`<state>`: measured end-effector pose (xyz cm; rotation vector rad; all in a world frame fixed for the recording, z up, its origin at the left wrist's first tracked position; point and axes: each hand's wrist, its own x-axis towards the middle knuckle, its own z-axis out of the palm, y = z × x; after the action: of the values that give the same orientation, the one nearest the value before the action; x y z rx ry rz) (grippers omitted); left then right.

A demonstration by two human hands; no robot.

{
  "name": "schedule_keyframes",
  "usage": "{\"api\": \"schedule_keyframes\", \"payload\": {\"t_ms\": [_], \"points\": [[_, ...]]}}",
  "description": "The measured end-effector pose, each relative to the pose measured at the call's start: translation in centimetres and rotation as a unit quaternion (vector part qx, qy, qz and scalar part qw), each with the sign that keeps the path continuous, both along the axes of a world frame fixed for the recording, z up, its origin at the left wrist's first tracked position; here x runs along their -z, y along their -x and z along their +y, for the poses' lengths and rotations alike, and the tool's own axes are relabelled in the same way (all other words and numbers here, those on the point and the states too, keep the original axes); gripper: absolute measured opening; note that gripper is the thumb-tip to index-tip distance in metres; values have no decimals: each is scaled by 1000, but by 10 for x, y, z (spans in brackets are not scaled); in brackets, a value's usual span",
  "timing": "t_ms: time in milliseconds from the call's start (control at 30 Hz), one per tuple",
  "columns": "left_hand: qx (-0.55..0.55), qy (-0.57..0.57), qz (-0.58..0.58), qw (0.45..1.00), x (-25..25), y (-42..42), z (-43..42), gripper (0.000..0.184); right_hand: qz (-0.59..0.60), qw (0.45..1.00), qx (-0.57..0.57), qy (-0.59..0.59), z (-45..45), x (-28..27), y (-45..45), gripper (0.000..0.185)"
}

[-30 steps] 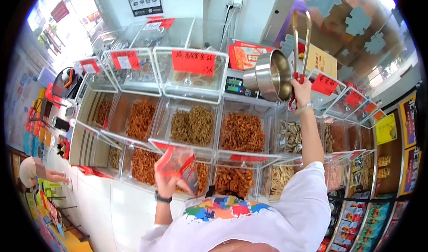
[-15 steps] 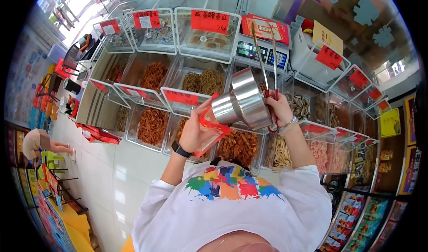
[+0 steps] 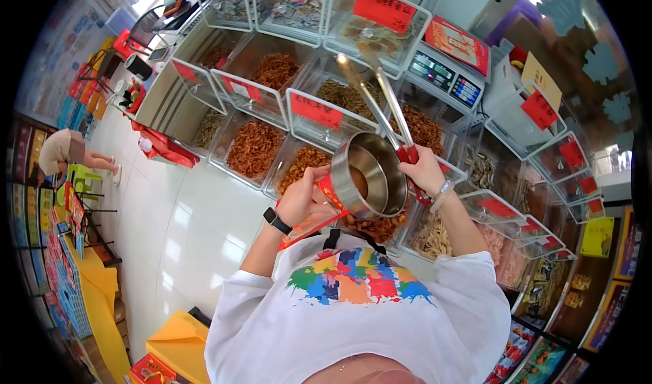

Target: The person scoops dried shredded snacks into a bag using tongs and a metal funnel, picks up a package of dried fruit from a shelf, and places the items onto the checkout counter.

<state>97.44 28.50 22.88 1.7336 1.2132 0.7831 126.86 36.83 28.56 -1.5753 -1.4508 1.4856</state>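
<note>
My right hand (image 3: 422,173) is closed around the red handles of long metal tongs (image 3: 387,105), whose tips point up and away. The same hand is at the right rim of a steel funnel-like vessel (image 3: 353,177), tilted so that its wide, hollow mouth faces up. On the vessel's left, my left hand (image 3: 302,199) grips a red and clear plastic bag (image 3: 305,229), its fingers pressed by the vessel's side. The bag's opening is hidden behind the vessel. Beneath both hands lie bins of dried shredded food (image 3: 255,149).
Lidded clear bins with red labels (image 3: 318,111) stretch across the counter. A digital scale (image 3: 441,75) stands behind them, beside a white box (image 3: 506,102). Snack shelves (image 3: 584,282) are at the right. A person (image 3: 64,153) bends near a green stool (image 3: 83,179) at the far left.
The vessel and tongs have come down from the right to the bag in my left hand. Since the middle frame, the vessel's mouth has turned upward. The view has shifted and rotated.
</note>
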Motion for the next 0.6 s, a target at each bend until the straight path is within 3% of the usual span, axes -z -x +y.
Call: {"api": "schedule_keyframes", "payload": {"t_ms": [100, 133, 167, 233, 333, 433, 500, 567, 600], "points": [[41, 50, 72, 995, 3, 22, -4, 80, -35, 997, -58, 27, 6, 7, 25, 16], [37, -19, 16, 999, 6, 25, -8, 80, -3, 999, -53, -10, 8, 27, 33, 16], [35, -19, 14, 999, 18, 33, -11, 80, 30, 997, -49, -48, 9, 38, 42, 16], [18, 114, -162, 980, 48, 53, -10, 80, 49, 999, -24, -5, 13, 37, 67, 17], [48, 99, -162, 981, 12, 88, 7, 84, 48, 998, -4, -51, 18, 43, 115, 22], [95, 122, -163, 975, 18, 137, 27, 87, 20, 999, -4, -40, 31, 44, 172, 22], [30, 54, -137, 989, 11, 171, 45, 52, 34, 997, 14, -64, 43, 58, 213, 21], [33, 19, -121, 992, 28, 208, 66, 61, 38, 995, 26, -89, 59, 53, 246, 19], [5, -1, -130, 992, 36, 224, 76, 64, 55, 998, 16, -11, 68, 36, 262, 20]]}}
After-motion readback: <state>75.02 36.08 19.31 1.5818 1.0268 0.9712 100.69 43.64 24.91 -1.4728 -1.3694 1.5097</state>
